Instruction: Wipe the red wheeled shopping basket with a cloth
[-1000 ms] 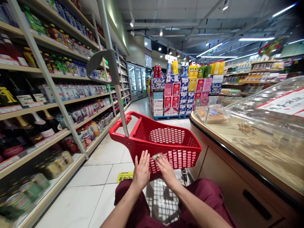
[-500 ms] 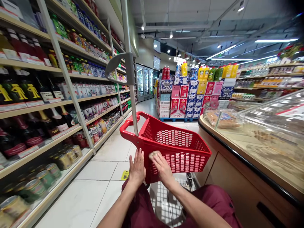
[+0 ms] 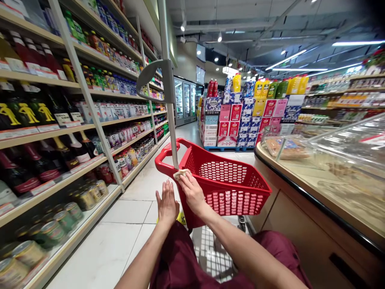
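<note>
A red plastic rolling shopping basket point(image 3: 228, 182) with perforated sides stands in front of my knees. From its left end rises a grey metal pole with a grey handle point(image 3: 169, 82). My right hand point(image 3: 192, 192) presses a pale, folded cloth point(image 3: 181, 174) against the basket's upper corner, just below the foot of the pole. The fingers lie over the cloth and hide part of it. My left hand point(image 3: 167, 204) is held open beside the basket's near left side, fingers up and slightly spread, with nothing in it.
Shelves of bottles and cans point(image 3: 72, 116) line the left side. On the right a display counter point(image 3: 300, 188) with a black edge comes close to the basket. Stacked drink cartons point(image 3: 230, 124) stand ahead. White floor tiles point(image 3: 120, 237) lie at the left, with a yellow floor sticker point(image 3: 181, 218).
My right hand has moved the cloth up and left, from the basket's side to the corner below the pole. My left hand has shifted slightly left, away from the basket.
</note>
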Demonstrator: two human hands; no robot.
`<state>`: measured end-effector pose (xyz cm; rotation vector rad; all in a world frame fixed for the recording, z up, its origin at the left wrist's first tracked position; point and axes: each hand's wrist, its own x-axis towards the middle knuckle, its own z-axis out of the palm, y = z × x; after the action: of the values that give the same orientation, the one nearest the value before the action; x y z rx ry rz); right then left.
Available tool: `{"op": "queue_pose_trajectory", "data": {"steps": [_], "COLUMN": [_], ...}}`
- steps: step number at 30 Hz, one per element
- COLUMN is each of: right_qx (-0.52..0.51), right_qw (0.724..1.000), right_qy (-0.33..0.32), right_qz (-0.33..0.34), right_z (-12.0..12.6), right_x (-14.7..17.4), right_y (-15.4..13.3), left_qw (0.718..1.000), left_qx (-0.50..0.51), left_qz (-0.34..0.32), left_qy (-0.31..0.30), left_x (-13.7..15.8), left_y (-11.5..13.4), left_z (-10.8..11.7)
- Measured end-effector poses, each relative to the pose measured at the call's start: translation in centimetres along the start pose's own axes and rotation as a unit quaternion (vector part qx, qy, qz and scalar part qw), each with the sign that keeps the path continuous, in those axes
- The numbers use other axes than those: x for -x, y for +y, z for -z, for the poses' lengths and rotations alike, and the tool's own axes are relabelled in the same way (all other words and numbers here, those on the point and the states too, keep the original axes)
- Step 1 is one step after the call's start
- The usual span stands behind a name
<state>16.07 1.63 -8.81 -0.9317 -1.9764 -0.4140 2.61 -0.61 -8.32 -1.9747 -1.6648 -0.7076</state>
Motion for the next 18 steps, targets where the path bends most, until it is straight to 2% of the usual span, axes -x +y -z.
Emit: {"op": "queue_pose_trajectory", "data": {"steps": [4,6,8,11,13,15,18], "right_qx": [0.006,-0.004,-0.012,-0.003,0.007,0.017,0.033], "right_qw": [0.998,0.998,1.000,0.999,0.997,0.996,0.993], "right_qy": [-0.043,-0.035,-0.005,0.046,0.059,0.058,0.053], "right_qz": [0.050,0.047,0.027,-0.021,-0.042,-0.058,-0.101], "right_z": [-1.5,-1.3,-0.3,1.1,1.6,2.0,3.2], "right_x": [2.9,3.2,1.0,-4.0,-5.4,-4.0,0.3], "right_y": [-0.4,-0.6,-0.9,-1.1,-0.3,1.3,4.6], "left_qw": [1.000,1.000,1.000,1.000,0.999,0.998,0.996], "left_qx": [-0.002,-0.002,0.000,0.004,0.008,0.015,0.026], "left_qz": [-0.008,-0.009,-0.004,-0.002,-0.011,-0.025,-0.044], "left_qy": [0.007,0.008,0.010,0.019,0.034,0.049,0.068], "left_x": [0.3,0.3,0.0,-1.2,-2.1,-2.8,-3.5], "left_y": [-0.5,-0.7,-0.8,-0.6,-0.4,-0.1,0.7], "left_z": [-0.1,-0.1,0.1,0.6,1.0,1.3,1.6]}}
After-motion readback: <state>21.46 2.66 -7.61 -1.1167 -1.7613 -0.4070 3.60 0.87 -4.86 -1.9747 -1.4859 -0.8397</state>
